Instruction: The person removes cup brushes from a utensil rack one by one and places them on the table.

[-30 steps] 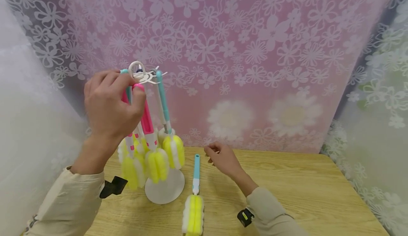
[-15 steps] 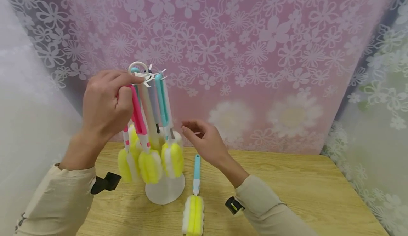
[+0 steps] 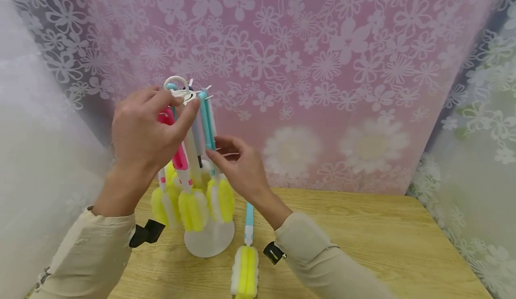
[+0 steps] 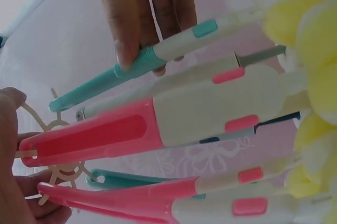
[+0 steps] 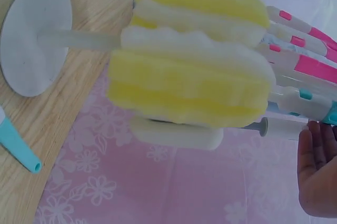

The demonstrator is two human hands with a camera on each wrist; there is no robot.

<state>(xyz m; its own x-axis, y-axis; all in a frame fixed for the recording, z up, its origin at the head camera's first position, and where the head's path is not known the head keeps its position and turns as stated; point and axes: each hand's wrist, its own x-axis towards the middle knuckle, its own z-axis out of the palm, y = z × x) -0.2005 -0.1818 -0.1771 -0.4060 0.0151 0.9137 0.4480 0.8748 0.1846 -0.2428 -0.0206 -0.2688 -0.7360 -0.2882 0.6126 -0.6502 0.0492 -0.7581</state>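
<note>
A white rack stand with a round base (image 3: 209, 241) carries several hanging sponge brushes with pink, teal or grey handles and yellow-and-white heads. My left hand (image 3: 147, 133) grips its hooked top (image 3: 185, 96), thumb on the near side and fingers reaching behind. From the right, my right hand (image 3: 246, 171) pinches the handle of a teal-handled sponge brush (image 3: 207, 122) that hangs on the right side. In the left wrist view the right thumb lies along the ribbed part of that teal handle (image 4: 105, 84). A pink-handled sponge brush (image 4: 100, 133) hangs right beside the left hand.
One more teal-handled sponge brush (image 3: 245, 267) lies on the wooden table (image 3: 363, 231), right of the stand base, under the right forearm. A pink flowered curtain (image 3: 306, 88) hangs behind the table's back edge. Pale flowered sheets flank both sides.
My right hand has moved left and up from over the table to the hanging teal brush and now pinches its handle. The rack and its brushes have turned slightly under my left hand.
</note>
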